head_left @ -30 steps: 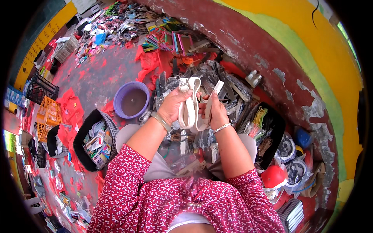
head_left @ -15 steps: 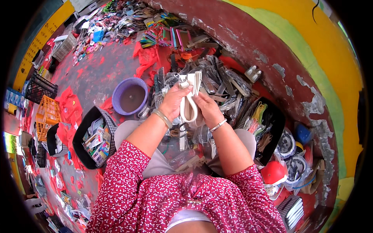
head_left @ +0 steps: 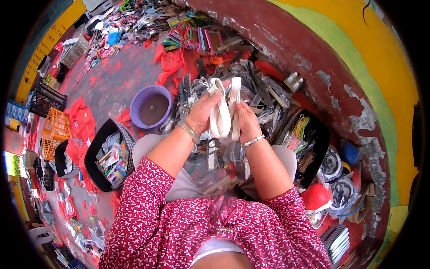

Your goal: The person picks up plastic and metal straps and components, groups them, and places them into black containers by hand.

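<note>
A white belt [head_left: 220,117], folded into long loops, is held up in front of me between both hands. My left hand [head_left: 202,112] is closed round its left loops, with the thumb pointing up along them. My right hand [head_left: 247,122] grips the strip on the right side, fingers closed against it. A gap shows between the two parts near the top. Behind and below the hands lies a heap of belts [head_left: 257,87] in dark, brown and pale colours, many in clear plastic.
Left of the heap stands a purple bucket [head_left: 132,112]. A black-lined bin [head_left: 92,157] with small packages sits by my left knee, another bin [head_left: 323,139] with cords by my right. An orange crate [head_left: 56,125] is farther left. A peeling wall [head_left: 309,67] borders the right side.
The belt's loops have been spread apart and raised slightly. My right hand has shifted a little right with its strip, and the left still holds its loops.
</note>
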Motion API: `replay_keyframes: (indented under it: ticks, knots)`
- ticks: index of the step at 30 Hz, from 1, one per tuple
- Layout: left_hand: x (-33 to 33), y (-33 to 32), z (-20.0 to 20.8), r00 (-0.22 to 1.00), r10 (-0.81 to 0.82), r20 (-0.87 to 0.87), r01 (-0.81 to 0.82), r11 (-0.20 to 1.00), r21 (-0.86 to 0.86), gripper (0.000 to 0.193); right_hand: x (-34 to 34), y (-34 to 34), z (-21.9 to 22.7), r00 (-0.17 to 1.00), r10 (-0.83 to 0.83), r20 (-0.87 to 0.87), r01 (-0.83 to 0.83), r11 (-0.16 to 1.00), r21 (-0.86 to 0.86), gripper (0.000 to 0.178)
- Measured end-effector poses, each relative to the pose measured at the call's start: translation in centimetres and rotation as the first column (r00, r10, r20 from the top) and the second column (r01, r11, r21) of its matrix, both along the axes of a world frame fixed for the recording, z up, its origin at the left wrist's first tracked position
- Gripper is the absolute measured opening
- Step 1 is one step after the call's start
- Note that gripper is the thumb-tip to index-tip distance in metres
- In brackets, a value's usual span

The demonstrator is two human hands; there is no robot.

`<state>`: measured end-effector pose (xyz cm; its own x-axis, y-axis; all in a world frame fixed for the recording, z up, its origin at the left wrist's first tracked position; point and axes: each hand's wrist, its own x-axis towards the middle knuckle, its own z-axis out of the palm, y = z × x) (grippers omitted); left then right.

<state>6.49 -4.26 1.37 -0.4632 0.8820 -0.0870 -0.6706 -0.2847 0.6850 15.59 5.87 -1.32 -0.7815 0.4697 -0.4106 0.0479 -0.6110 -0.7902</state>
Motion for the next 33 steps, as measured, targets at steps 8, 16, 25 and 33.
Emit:
replay_keyframes:
  ticks: [8,16,25,33]
  knots:
    - [-0.1,1.0,-2.7,0.976,0.026,-0.217,-0.026,1.0,0.0,0.054,0.5,-1.3,1.6,0.99,0.088,-0.111,-0.091,0.996,-0.024,0.031]
    - [-2.3,1.7,-4.8,0.702,0.076,-0.708,-0.2,0.975,-0.094,0.086,1.4,-0.5,1.7,0.919,0.234,-0.317,-0.269,0.961,-0.071,0.039]
    - [-2.8,2.0,-5.0,0.325,0.151,-0.934,-0.527,0.849,-0.046,0.051,1.1,-0.2,0.6,0.931,0.229,-0.286,-0.234,0.972,0.018,0.041]
    - [-2.7,0.5,-3.0,0.779,-0.22,-0.586,-0.012,0.931,-0.366,0.031,0.1,0.8,-1.5,0.991,0.131,-0.021,-0.109,0.893,0.437,0.028]
